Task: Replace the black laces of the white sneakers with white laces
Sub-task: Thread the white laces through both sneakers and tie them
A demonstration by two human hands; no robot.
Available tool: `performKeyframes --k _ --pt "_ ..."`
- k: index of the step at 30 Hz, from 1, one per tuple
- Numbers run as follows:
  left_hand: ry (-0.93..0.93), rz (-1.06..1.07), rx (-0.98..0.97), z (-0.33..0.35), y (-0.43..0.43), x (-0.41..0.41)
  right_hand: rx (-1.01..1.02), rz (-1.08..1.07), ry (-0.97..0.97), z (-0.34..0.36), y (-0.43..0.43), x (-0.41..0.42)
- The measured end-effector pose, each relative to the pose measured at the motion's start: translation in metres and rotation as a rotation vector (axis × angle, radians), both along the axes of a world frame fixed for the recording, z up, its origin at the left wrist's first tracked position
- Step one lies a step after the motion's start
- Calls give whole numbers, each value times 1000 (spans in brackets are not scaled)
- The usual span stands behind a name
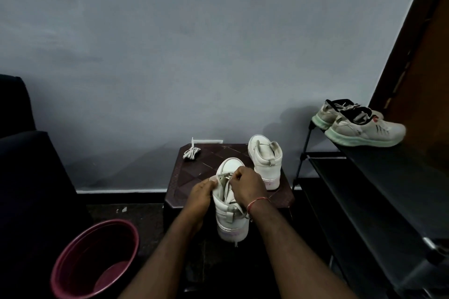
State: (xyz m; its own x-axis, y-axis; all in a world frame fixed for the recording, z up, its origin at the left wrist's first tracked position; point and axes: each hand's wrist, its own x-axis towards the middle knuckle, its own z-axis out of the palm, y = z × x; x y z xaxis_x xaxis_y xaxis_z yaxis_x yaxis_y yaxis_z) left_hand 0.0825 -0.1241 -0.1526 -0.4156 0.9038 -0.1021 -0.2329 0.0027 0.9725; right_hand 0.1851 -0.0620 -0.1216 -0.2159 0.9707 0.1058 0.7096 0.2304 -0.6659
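The right hand's (246, 183) fingers (234, 177) are curled tight, pinching a flat white shoelace (226, 188) at the upper eyelets of a white high-top leather sneaker (232, 216). From the pinch the lace runs down over the tongue toward the person. A red thread band (257, 202) circles that wrist.

Just left of the pinch, the left hand's (201, 192) fingers (213, 182) lie close together and fairly straight, pressed against the sneaker's left flank. Whether the thumb hooks the collar cannot be told.

The sneaker stands upright between both hands, heel toward the person, on a dark brown table with a diamond-patterned top (192, 175). Beyond and right of the right-hand fingers stands the second white high-top sneaker (266, 161), apart from the first. Beyond and left of the fingers, at the table's far corner, lies a bundled white lace (192, 153).

Well off to the near left sits a round maroon plastic bucket (94, 260). Far right, a black shoe rack (364, 177) carries a pair of pale grey running shoes with mint-green soles (359, 126).
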Motion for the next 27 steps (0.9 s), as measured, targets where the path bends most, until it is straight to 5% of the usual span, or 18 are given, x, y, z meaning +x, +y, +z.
performKeyframes --k 13,18,27 --pt "231 -41 61 -6 11 -3 16 1 -79 1 7 -10" --pt "-17 -46 -69 -6 21 -9 2 29 -11 -4 11 -8" --pt "326 162 -168 9 45 -7 -42 104 -8 2 8 5"
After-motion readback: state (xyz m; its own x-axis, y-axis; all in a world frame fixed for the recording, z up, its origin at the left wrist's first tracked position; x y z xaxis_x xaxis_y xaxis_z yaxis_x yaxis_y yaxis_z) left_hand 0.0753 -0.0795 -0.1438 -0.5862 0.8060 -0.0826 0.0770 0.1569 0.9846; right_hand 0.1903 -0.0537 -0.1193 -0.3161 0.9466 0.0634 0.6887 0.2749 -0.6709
